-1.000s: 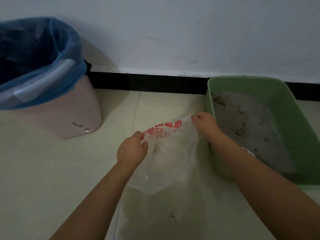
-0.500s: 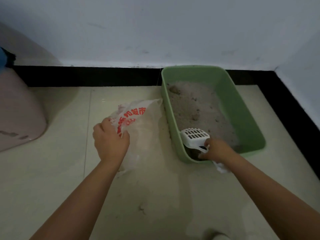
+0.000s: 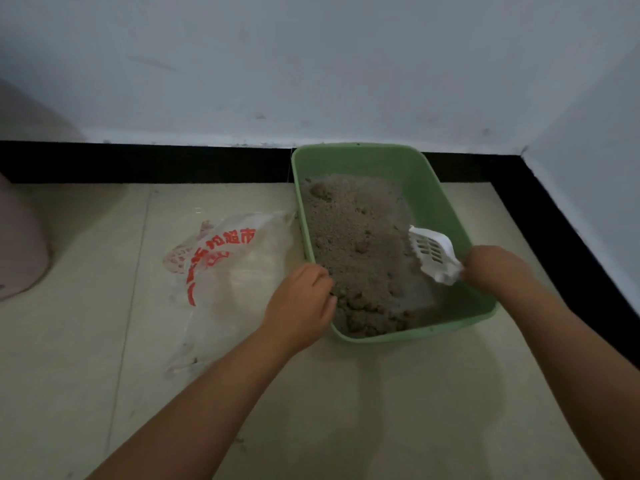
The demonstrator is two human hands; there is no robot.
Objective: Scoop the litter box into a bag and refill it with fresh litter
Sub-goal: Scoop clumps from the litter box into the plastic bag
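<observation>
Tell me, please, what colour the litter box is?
Light green litter box, seen in the head view.

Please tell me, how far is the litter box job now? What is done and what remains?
Done: the plastic bag lies on the floor beside the green litter box. In hand: the right hand grips the white scoop over the litter, and the left hand grips the box's near-left rim. Left: all scooping into the bag, since clumps remain, then refilling. No fresh litter is in view.
</observation>
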